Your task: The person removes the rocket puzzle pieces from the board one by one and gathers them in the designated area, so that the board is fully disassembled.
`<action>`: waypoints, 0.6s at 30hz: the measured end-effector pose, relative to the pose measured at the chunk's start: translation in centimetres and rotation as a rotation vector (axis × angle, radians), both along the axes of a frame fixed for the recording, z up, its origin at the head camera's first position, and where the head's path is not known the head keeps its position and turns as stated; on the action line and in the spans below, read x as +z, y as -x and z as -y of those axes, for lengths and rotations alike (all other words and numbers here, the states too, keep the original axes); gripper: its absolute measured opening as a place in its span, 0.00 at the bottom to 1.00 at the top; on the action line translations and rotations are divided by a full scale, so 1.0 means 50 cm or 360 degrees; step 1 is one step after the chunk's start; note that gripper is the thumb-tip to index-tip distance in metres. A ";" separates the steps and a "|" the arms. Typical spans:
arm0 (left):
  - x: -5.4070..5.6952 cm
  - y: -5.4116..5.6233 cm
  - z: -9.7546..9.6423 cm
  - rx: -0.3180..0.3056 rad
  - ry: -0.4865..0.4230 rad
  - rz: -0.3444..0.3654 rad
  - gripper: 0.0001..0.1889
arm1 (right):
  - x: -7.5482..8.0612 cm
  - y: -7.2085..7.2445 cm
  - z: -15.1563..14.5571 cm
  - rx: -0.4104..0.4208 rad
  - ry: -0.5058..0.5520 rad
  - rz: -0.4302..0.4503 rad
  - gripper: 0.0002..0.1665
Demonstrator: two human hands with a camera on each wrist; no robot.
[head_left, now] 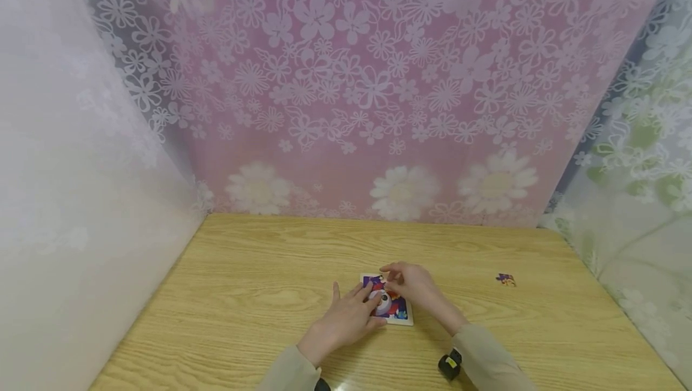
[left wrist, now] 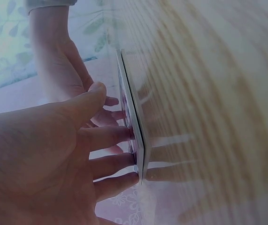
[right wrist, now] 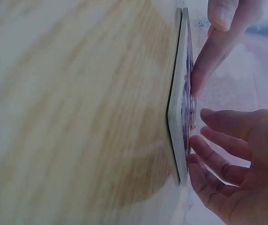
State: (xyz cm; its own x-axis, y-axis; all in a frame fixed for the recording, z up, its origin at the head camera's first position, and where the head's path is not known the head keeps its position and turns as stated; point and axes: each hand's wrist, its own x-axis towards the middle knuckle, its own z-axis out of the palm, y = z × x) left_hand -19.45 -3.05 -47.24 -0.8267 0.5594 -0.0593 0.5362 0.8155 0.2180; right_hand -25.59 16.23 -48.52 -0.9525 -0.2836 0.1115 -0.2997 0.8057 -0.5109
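A small jigsaw puzzle (head_left: 400, 315) with a white border and a purple, red and white cartoon picture lies flat on the table. My left hand (head_left: 346, 319) spreads over its left side, fingertips resting on the picture. At the upper right of the puzzle is my right hand (head_left: 413, 286), its fingertips touching the surface. In the right wrist view, the right thumb (right wrist: 213, 115) hovers slightly off the board, beside a thin raised edge (right wrist: 194, 112) that looks like a puzzle piece. No clear pinch shows there. The fingers cover part of the picture.
A loose puzzle piece (head_left: 506, 280) lies on the wood-grain table (head_left: 259, 271) to the right. A black wrist device (head_left: 450, 364) is by the right sleeve. Flower-patterned curtains (head_left: 346, 90) stand behind and at both sides.
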 end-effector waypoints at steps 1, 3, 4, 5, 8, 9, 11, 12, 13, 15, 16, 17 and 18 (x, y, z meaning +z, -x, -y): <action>0.001 0.000 0.000 -0.0002 0.0001 -0.0002 0.32 | -0.001 0.002 0.000 0.0011 -0.0014 0.0009 0.17; 0.002 0.000 -0.001 -0.0005 0.0011 -0.0010 0.32 | 0.000 0.005 0.001 0.0026 -0.0034 0.0036 0.17; 0.003 -0.001 -0.001 -0.0005 0.0016 -0.0014 0.32 | 0.001 0.006 0.001 0.0037 -0.0046 0.0030 0.17; 0.004 -0.001 -0.002 -0.0006 0.0019 -0.0019 0.32 | 0.001 0.007 0.002 0.0044 -0.0052 0.0022 0.16; 0.005 -0.002 -0.002 -0.0002 0.0026 -0.0030 0.32 | 0.004 0.007 0.004 0.0028 -0.0048 0.0019 0.15; 0.005 -0.003 -0.003 0.0001 0.0027 -0.0030 0.32 | 0.005 0.007 0.004 0.0014 -0.0040 0.0023 0.15; 0.006 -0.003 -0.002 0.0002 0.0028 -0.0030 0.32 | 0.007 0.007 0.005 -0.0012 0.0000 0.0033 0.14; 0.006 -0.003 -0.002 0.0001 0.0030 -0.0031 0.32 | 0.008 0.006 0.005 -0.0023 0.0026 0.0041 0.12; 0.006 -0.003 -0.002 0.0001 0.0029 -0.0032 0.32 | 0.009 0.006 0.005 -0.0023 0.0065 0.0041 0.11; 0.005 -0.003 -0.002 0.0000 0.0031 -0.0033 0.32 | 0.010 0.006 0.003 -0.0009 0.0128 0.0033 0.08; 0.005 -0.003 -0.002 0.0000 0.0033 -0.0034 0.32 | 0.009 0.006 0.002 0.0004 0.0156 0.0027 0.07; 0.004 -0.003 -0.002 0.0001 0.0034 -0.0032 0.32 | 0.008 0.006 0.000 0.0020 0.0183 0.0018 0.06; 0.004 -0.002 -0.002 0.0003 0.0034 -0.0030 0.32 | 0.008 0.007 -0.001 0.0036 0.0211 0.0015 0.05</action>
